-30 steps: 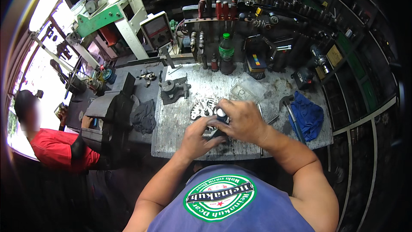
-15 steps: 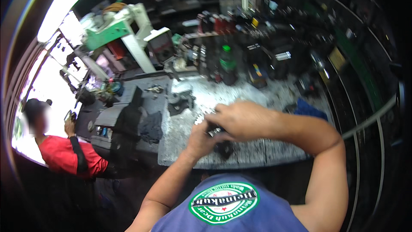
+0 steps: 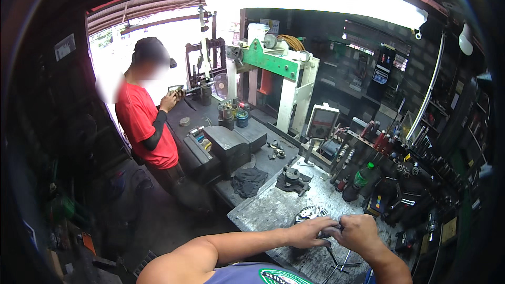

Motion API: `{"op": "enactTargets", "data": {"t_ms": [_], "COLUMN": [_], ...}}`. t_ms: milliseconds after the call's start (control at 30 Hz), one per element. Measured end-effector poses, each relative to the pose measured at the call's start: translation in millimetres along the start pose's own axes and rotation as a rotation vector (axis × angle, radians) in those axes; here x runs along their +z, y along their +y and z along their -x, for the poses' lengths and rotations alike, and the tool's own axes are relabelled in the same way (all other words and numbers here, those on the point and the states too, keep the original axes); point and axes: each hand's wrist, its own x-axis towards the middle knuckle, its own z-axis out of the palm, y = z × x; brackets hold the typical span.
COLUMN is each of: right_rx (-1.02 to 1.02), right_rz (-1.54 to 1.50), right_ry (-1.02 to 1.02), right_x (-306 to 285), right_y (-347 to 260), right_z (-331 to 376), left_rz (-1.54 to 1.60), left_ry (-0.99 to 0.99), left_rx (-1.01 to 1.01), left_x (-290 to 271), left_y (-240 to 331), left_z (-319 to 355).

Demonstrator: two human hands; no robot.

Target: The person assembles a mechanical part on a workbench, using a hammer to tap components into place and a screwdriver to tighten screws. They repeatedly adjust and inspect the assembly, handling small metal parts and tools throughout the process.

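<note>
Both hands are meeting low in the picture, at about five o'clock from its centre. The left hand [image 3: 307, 231] is curling in from the left, and the right hand [image 3: 360, 231] is closing in from the right, fingertips touching around a small dark part [image 3: 331, 230] pinched between them. Both hands are clamped on that part; it is too small and too covered to tell what kind it is. It is sitting just above the grey bench [image 3: 268, 208], near its front edge.

Just at eleven o'clock from the left hand, a round toothed metal piece [image 3: 310, 213] is lying flat on the bench, partly hidden by the knuckles. Further out at eleven o'clock, a dark metal block [image 3: 292, 179] is resting on the bench, well apart from the hands. At one o'clock from the right hand, a green-capped bottle [image 3: 360, 178] is standing upright among racked tools. A dark rag [image 3: 249, 180] is lying at ten o'clock on the neighbouring darker bench.

Far off at ten o'clock, another person in a red shirt [image 3: 144, 123] is standing by that bench, holding something small in front of the chest. Behind, at twelve o'clock, a green-and-white press [image 3: 279, 68] is rising under the bright light.
</note>
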Motion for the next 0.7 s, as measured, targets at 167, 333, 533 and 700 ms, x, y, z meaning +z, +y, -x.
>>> {"op": "enactTargets", "data": {"t_ms": [167,333,533,700], "right_rx": [-0.090,0.030,-0.010,0.079], "right_rz": [-0.149,-0.012,-0.221,-0.023], "right_ry": [0.096,-0.010,0.128,-0.099], "right_x": [-0.4,-3.6,-2.8,-11.0], "right_y": [1.3,-5.3,-9.7,-9.6], "right_z": [0.7,3.1,2.9,5.7], "left_rz": [0.081,0.031,0.134,0.006], "left_ry": [-0.136,0.010,-0.034,-0.048], "left_rx": [-0.164,-0.029,-0.170,-0.066], "left_x": [1.9,6.2,4.2,2.8], "left_y": [-3.3,-1.7,-1.0,3.7], "left_z": [1.2,2.7,1.5,1.0]}}
